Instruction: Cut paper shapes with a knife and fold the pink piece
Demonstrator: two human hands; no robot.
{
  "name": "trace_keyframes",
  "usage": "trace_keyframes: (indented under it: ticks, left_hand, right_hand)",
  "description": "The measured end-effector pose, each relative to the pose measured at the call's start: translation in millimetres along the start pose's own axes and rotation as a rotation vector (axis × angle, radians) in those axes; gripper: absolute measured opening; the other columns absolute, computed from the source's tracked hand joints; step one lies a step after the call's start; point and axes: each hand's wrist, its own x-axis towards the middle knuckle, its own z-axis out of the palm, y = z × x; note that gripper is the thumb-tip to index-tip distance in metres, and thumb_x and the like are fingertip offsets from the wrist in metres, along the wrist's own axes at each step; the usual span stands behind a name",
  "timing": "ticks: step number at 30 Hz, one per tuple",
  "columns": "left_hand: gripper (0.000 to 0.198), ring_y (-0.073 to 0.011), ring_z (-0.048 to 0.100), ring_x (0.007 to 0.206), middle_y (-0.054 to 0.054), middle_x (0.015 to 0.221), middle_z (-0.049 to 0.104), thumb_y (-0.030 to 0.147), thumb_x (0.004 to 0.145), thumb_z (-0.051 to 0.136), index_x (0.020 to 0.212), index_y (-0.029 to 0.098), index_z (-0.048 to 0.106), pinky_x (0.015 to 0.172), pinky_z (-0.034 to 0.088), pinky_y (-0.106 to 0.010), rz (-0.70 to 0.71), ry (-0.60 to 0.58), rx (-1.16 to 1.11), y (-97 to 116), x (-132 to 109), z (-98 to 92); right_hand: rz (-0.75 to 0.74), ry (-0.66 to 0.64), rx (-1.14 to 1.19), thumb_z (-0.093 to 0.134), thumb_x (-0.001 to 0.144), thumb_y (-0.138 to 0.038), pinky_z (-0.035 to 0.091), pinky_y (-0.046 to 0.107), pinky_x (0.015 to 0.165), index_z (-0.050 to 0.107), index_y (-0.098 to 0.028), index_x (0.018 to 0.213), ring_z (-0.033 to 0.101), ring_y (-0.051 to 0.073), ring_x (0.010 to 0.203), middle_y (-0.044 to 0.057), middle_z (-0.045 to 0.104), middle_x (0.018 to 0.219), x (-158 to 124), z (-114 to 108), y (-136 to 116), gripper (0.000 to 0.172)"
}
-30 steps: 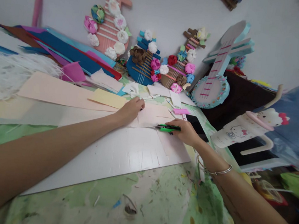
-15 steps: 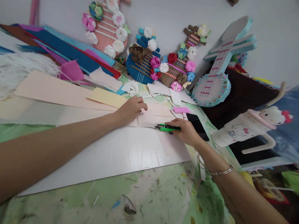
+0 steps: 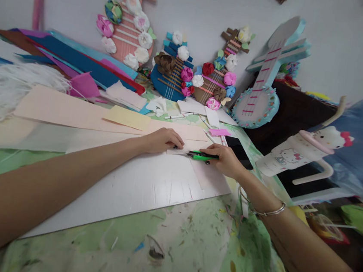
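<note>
My right hand (image 3: 226,160) is closed around a green-and-black utility knife (image 3: 203,156), its blade pointing left. The tip lies at the edge of a small pale pink paper piece (image 3: 187,145). My left hand (image 3: 163,141) is just left of the blade, fingers bent and closed together on that piece; part of the paper is hidden beneath them. Under both hands lies a white board (image 3: 124,190) with scratch marks. Long pale pink strips (image 3: 64,108) stretch away behind my left forearm, with a yellow sheet (image 3: 127,117) on top.
Flower-covered paper instruments (image 3: 169,80) lean along the wall. A white tumbler (image 3: 288,156) with a handle stands at the right, near a black phone (image 3: 240,153). White string (image 3: 21,89) is heaped at the left. Scraps dot the green tablecloth (image 3: 196,241).
My left hand has come down and slightly right, and its fingers are lower on the pale pink piece. The piece shows less now. My right hand and the knife stay nearly in place.
</note>
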Motion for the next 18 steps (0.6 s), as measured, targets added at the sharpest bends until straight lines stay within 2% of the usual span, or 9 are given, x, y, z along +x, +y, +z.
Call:
trace_keyframes:
  ticks: [12, 18]
  left_hand:
    - [0.032, -0.0170, 0.064, 0.104, -0.004, 0.107, 0.073, 0.009, 0.084, 0.051, 0.095, 0.024, 0.076, 0.093, 0.048, -0.031, -0.036, 0.006, -0.048, 5, 0, -1.1]
    - [0.030, -0.0169, 0.065, 0.104, -0.005, 0.108, 0.073, 0.011, 0.085, 0.051, 0.096, 0.023, 0.076, 0.093, 0.049, -0.030, -0.061, 0.015, -0.068, 5, -1, -1.5]
  right_hand:
    - [0.030, 0.036, -0.040, 0.062, 0.070, -0.004, 0.051, 0.032, 0.082, 0.073, -0.026, 0.111, 0.065, 0.021, 0.087, 0.006, 0.070, 0.101, -23, -3, -3, 0.048]
    - [0.034, 0.045, -0.039, 0.063, 0.070, -0.006, 0.050, 0.033, 0.084, 0.073, -0.026, 0.112, 0.066, 0.023, 0.089, 0.007, 0.071, 0.102, -20, -1, -10, 0.047]
